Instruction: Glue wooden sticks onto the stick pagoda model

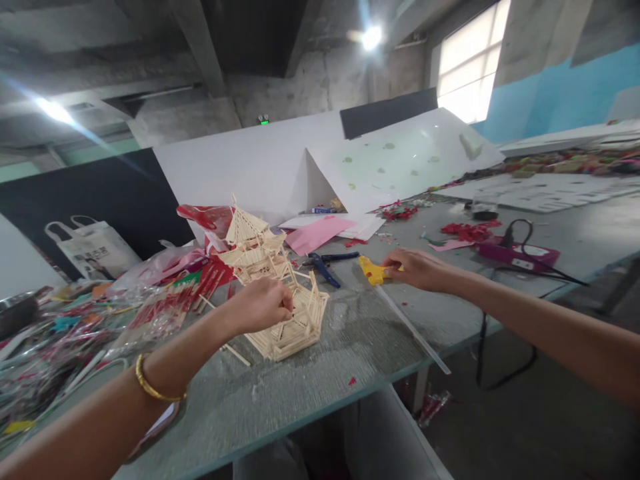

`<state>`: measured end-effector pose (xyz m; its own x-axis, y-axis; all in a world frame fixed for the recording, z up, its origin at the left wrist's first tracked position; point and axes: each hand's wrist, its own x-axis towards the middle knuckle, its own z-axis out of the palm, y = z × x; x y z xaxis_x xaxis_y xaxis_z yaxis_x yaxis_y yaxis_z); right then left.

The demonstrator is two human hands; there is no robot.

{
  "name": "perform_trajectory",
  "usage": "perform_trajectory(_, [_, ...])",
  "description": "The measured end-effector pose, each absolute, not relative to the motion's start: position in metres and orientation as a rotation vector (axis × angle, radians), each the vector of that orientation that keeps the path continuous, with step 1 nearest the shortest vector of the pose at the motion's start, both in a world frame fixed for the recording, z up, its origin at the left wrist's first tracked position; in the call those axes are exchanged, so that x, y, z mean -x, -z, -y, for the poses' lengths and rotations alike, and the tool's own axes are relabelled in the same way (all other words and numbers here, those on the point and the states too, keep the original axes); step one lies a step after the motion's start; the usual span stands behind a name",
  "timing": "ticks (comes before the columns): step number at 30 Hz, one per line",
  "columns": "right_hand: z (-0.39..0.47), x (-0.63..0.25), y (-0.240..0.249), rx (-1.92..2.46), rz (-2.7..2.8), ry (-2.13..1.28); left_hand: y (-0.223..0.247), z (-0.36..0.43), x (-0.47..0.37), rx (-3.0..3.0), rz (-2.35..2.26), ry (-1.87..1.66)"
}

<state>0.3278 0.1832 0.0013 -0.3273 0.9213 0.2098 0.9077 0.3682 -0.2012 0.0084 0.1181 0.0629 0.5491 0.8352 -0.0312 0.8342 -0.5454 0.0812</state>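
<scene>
A small pagoda-like model of thin pale wooden sticks stands on the table, with a pointed roof and a wide railed base. My left hand, fingers curled closed, is in front of the model and covers part of its middle. What it pinches, if anything, is hidden. To the right, my right hand grips a yellow glue gun above the table. A long translucent glue stick trails from it toward the table's front edge. Between the model and the glue gun lie blue-handled pliers.
Plastic-wrapped red sticks and bags crowd the left side. A phone lies under my left forearm. Pink paper and white boards are behind. On the right sit a purple power strip with a black cord and red scraps.
</scene>
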Motion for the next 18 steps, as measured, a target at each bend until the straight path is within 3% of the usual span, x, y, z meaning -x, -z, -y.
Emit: perform_trajectory(18, [-0.1732, -0.3272, -0.0046, 1.58, 2.345, -0.129, -0.0632, -0.1151, -0.0098, -2.624, -1.496, -0.049])
